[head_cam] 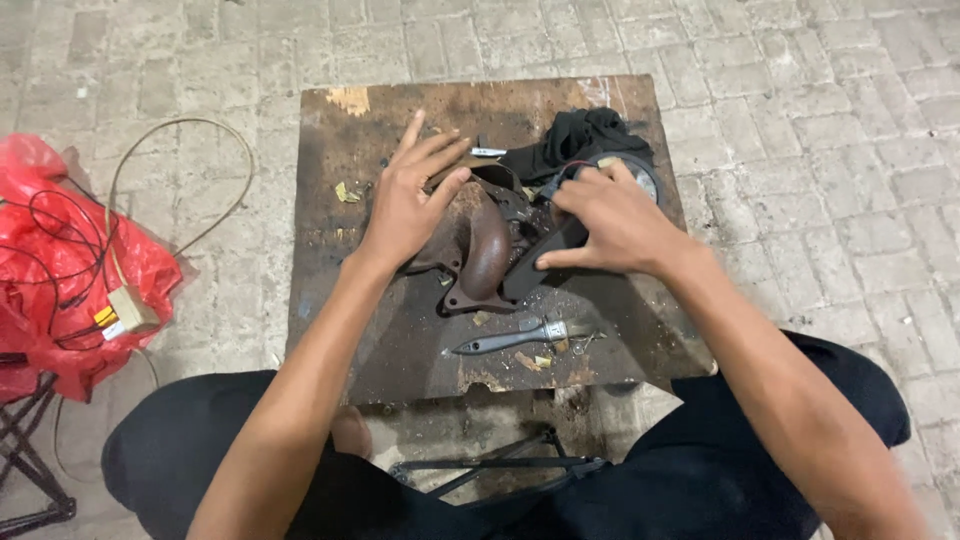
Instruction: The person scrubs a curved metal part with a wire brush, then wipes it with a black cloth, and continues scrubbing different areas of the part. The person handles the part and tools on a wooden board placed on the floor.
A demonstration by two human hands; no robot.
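while left hand (405, 205) lies flat on rusty pipe elbow (487, 250) (fingers spread), right hand (612, 222) clasps black casing (540, 265).

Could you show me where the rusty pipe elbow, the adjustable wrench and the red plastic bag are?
rusty pipe elbow (487, 250): head view, on its curved brown body.
adjustable wrench (510, 340): head view, middle of its grey handle.
red plastic bag (40, 310): head view, on its crumpled red side.

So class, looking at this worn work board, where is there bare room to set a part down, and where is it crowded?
Bare: the board's left strip beside the left hand, and the front right corner past the wrench. Crowded: the middle and back right, with the rusty pipe elbow, black cloth and right hand.
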